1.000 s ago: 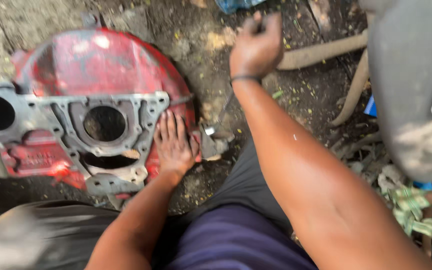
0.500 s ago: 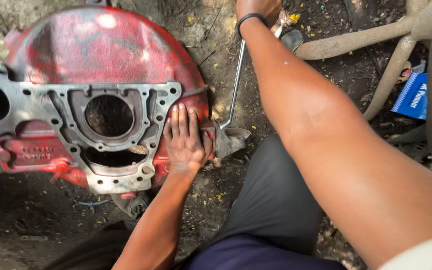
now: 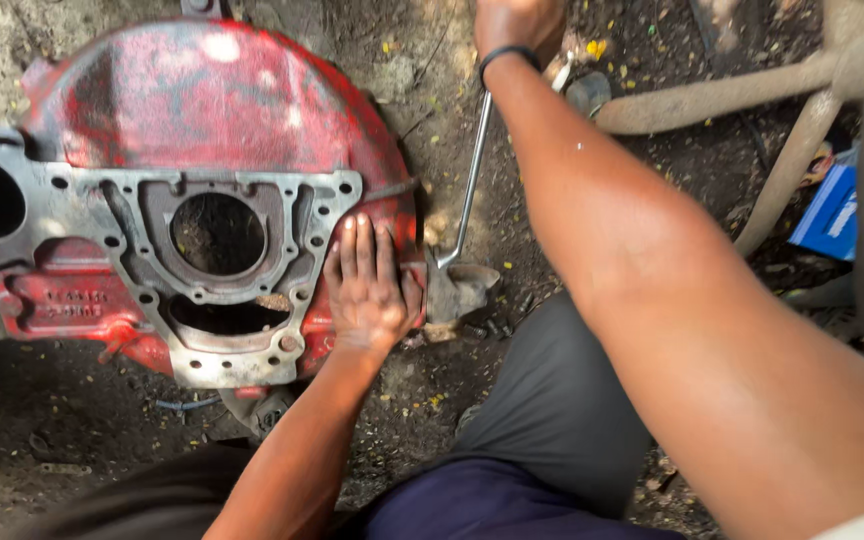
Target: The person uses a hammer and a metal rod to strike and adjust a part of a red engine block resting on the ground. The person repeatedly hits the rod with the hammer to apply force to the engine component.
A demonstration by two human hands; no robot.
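Left hand (image 3: 367, 290) flat, fingers spread, pressing red housing (image 3: 202, 190) lying on dirt ground (image 3: 42, 440). Right hand (image 3: 517, 25) clenched on wrench (image 3: 469, 185); far end seated at housing's right edge, so fastener judged not yet out. Pipe frame (image 3: 752, 90) near right; open ground below.
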